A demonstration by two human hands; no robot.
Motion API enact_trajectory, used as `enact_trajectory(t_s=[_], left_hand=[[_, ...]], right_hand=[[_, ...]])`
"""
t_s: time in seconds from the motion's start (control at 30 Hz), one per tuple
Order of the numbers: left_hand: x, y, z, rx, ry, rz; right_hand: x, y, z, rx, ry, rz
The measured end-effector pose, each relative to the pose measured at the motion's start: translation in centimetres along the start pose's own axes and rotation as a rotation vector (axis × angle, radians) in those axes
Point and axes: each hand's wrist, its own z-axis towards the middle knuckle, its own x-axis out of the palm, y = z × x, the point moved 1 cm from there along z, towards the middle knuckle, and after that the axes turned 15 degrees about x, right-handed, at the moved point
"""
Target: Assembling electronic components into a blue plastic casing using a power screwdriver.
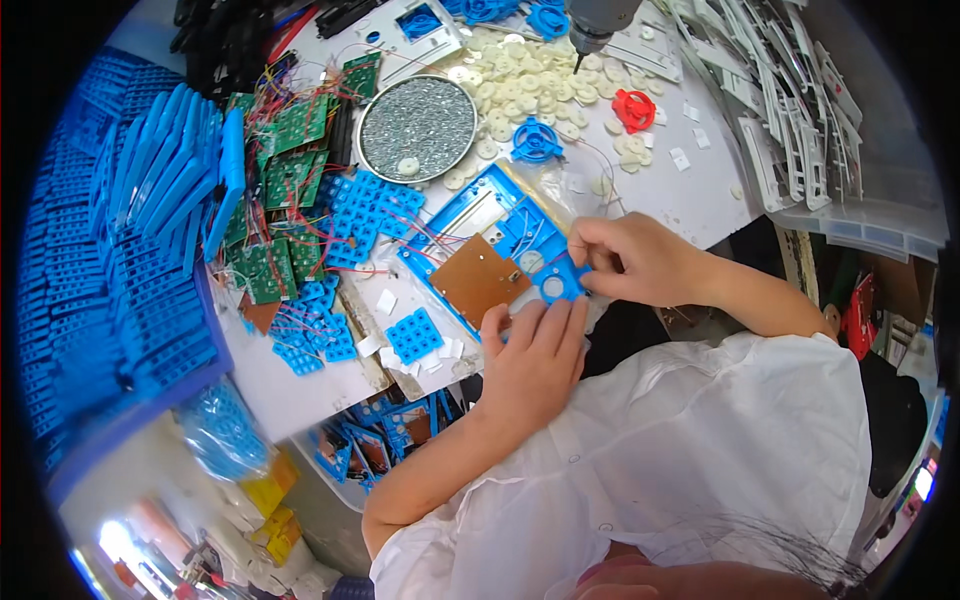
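Blue plastic housing (pixel 545 238): near edge behind left hand (pixel 535 352)
Right hand (pixel 635 260): some fingertips hidden
Power screwdriver (pixel 598 22): far end cut off
Metal pieces (pixel 416 125): individually too small

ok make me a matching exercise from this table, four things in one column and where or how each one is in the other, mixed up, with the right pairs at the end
1. round tray
2. brown board
3. red wheel-shaped part
4. green circuit boards

A. on the blue casing, close to the left hand
B. piled together among thin wires
C. filled with small shiny pieces
D. right of the blue wheel-shaped part

Pairs: 1-C, 2-A, 3-D, 4-B
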Motion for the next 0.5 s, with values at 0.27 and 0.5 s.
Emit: enact_trajectory(t_s=[0.27, 0.5], left_hand=[[-1.8, 4.7, -2.5, -0.156, -0.344, -0.025], [-0.5, 5.2, -3.4, -0.194, -0.378, 0.014]], right_hand=[[3.0, 5.9, 10.6, -0.256, -0.216, -0.470], [2.3, 8.1, 12.7, -0.246, 0.071, -0.495]])
